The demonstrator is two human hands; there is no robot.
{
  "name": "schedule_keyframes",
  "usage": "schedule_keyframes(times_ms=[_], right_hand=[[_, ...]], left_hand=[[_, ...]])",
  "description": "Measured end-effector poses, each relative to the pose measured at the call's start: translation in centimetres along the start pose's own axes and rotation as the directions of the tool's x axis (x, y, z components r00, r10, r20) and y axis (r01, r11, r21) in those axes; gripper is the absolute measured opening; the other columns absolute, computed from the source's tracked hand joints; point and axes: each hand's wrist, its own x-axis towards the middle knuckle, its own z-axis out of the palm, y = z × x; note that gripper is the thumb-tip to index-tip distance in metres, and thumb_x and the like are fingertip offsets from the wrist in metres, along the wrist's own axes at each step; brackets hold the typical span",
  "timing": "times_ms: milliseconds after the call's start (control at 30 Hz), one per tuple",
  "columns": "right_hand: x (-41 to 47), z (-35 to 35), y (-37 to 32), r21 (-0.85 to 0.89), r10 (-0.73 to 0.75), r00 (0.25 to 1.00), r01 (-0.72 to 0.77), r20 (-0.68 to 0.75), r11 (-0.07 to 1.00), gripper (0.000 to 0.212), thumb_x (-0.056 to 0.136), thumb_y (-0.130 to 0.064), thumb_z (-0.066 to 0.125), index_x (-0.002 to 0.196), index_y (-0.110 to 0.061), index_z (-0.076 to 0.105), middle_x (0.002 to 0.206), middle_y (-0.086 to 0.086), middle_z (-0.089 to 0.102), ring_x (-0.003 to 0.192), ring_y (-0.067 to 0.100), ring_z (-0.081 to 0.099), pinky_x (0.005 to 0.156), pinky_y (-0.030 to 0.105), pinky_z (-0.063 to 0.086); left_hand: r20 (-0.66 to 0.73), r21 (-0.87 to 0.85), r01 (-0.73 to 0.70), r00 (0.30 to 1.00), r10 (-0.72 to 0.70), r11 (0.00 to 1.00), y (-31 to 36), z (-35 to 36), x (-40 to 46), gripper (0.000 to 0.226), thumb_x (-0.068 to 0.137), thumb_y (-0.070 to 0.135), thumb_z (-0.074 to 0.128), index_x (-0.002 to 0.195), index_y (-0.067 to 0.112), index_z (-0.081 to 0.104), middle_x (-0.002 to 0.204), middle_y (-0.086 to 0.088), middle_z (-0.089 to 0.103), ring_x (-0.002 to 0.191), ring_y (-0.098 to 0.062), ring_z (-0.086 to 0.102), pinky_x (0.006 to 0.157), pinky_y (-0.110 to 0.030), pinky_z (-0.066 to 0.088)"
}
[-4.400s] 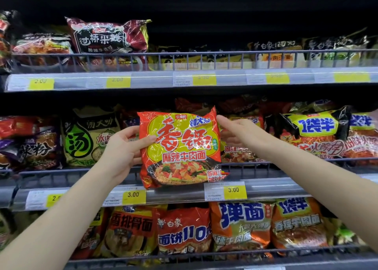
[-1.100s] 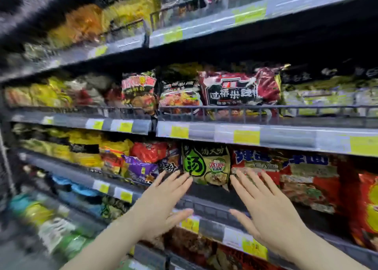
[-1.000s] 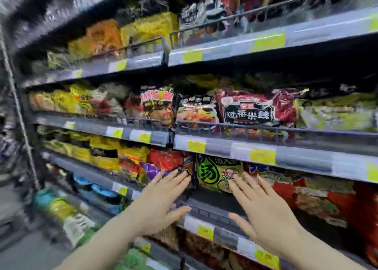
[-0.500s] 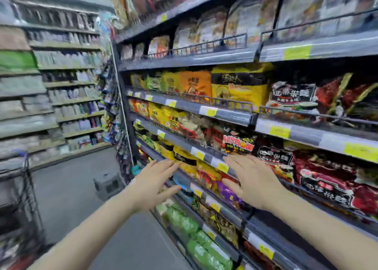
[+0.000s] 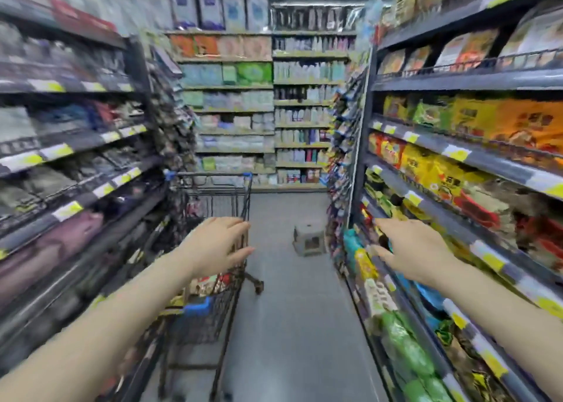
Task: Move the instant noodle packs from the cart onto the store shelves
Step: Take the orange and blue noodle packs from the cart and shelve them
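Both hands are out in front with fingers straight and spread, holding nothing. The left hand (image 5: 214,245) hangs released over the cart (image 5: 213,216), its fingertips level with the cart's right wall of wire; whether it touches the wire I cannot tell, as the picture is blurred. Just below and behind that hand, inside the basket, lie the noodle packs (image 5: 210,281), a red and pale heap seen through the wire near the cart's blue corner. The right hand (image 5: 409,251) is likewise loose and open, palm down, fingers pointing toward the lower tiers of the shelves (image 5: 457,155) on its right; it is close to their front edge but apart from the goods.

Those shelves, right of the right hand, carry yellow, orange, red and green packs behind yellow price tags. Between the two hands, farther down the grey floor, stands a small stool (image 5: 309,238). Left of the left hand runs another rack (image 5: 76,146) with dark goods. Beyond the cart, the aisle ends at a far wall of shelving
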Motion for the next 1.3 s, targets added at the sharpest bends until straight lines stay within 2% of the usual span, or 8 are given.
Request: schedule_keyframes(times_ms=[100,200,367,433,500,700,1067,1300], right_hand=[[4.0,0.7,-4.1,0.0,-0.083,0.996,0.083,-0.027,0.997,0.055,0.096,-0.049,0.04,0.143,-0.022,0.035,0.14,-0.005,0.05,0.124,0.017,0.05,0.099,0.028,0.036],[8.7,1.5,-9.2,0.021,-0.167,0.985,0.168,-0.029,0.986,0.057,0.095,-0.048,0.04,0.145,-0.021,0.032,0.145,-0.005,0.045,0.129,0.016,0.046,0.103,0.028,0.033],[16.8,2.5,-18.2,0.059,-0.263,0.965,0.262,0.017,0.963,0.057,0.096,-0.046,0.04,0.146,-0.019,0.03,0.147,-0.002,0.041,0.132,0.018,0.043,0.103,0.028,0.034],[19.9,3.2,-21.4,0.06,-0.287,0.957,0.284,0.039,0.957,0.057,0.095,-0.047,0.041,0.144,-0.02,0.032,0.145,0.0,0.044,0.129,0.02,0.047,0.1,0.03,0.037],[22.6,4.2,-24.2,0.076,-0.297,0.953,0.293,0.059,0.953,0.055,0.095,-0.047,0.041,0.143,-0.02,0.033,0.143,0.0,0.046,0.127,0.021,0.048,0.1,0.031,0.038],[28.6,8.4,-29.5,0.048,-0.324,0.933,0.32,0.16,0.946,0.052,0.095,-0.046,0.04,0.14,-0.019,0.037,0.136,0.002,0.053,0.124,0.023,0.051,0.098,0.035,0.044],[42.7,15.8,-32.9,-0.031,-0.348,0.908,0.364,0.232,0.931,0.037,0.095,-0.038,0.041,0.126,-0.017,0.045,0.127,0.003,0.057,0.117,0.024,0.055,0.095,0.033,0.041],[51.8,22.3,-35.4,-0.015,-0.342,0.902,0.359,0.263,0.933,0.042,0.094,-0.029,0.042,0.134,-0.015,0.041,0.128,0.004,0.057,0.116,0.023,0.056,0.095,0.033,0.041]], left_hand=[[0.048,0.033,0.13,0.99,-0.131,0.991,-4.8,0.1,-3.4,0.074,0.087,0.064,0.026,0.141,0.015,0.039,0.144,-0.003,0.044,0.131,-0.019,0.042,0.108,-0.03,0.031],[0.107,0.065,0.241,0.963,-0.247,0.968,-10.2,0.1,-6.5,0.089,0.077,0.071,0.012,0.141,0.016,0.039,0.142,-0.003,0.046,0.128,-0.019,0.044,0.106,-0.031,0.034],[0.207,0.101,0.338,0.913,-0.352,0.936,-19.5,1.4,-9.6,0.061,0.092,0.056,0.036,0.14,0.017,0.039,0.14,-0.002,0.049,0.125,-0.019,0.048,0.101,-0.033,0.039],[0.262,0.099,0.376,0.883,-0.389,0.921,-22.9,1.8,-10.2,0.073,0.086,0.064,0.027,0.139,0.017,0.04,0.141,-0.002,0.047,0.126,-0.019,0.047,0.102,-0.032,0.039],[0.28,0.096,0.381,0.876,-0.392,0.919,-25.9,2.7,-10.2,0.086,0.075,0.071,0.016,0.135,0.017,0.045,0.138,-0.001,0.051,0.122,-0.019,0.05,0.099,-0.032,0.041],[0.338,0.069,0.378,0.862,-0.378,0.923,-32.5,7.7,-7.3,0.055,0.094,0.049,0.04,0.137,0.014,0.042,0.14,-0.003,0.048,0.126,-0.02,0.047,0.102,-0.034,0.039],[0.368,0.005,0.349,0.87,-0.327,0.937,-43.1,17.2,3.6,0.059,0.094,0.05,0.04,0.143,0.016,0.035,0.146,-0.003,0.042,0.131,-0.02,0.042,0.106,-0.032,0.035],[0.432,-0.038,0.304,0.864,-0.258,0.952,-48.3,23.3,10.2,0.058,0.095,0.048,0.039,0.141,0.014,0.035,0.143,-0.006,0.045,0.129,-0.022,0.044,0.106,-0.035,0.035]])
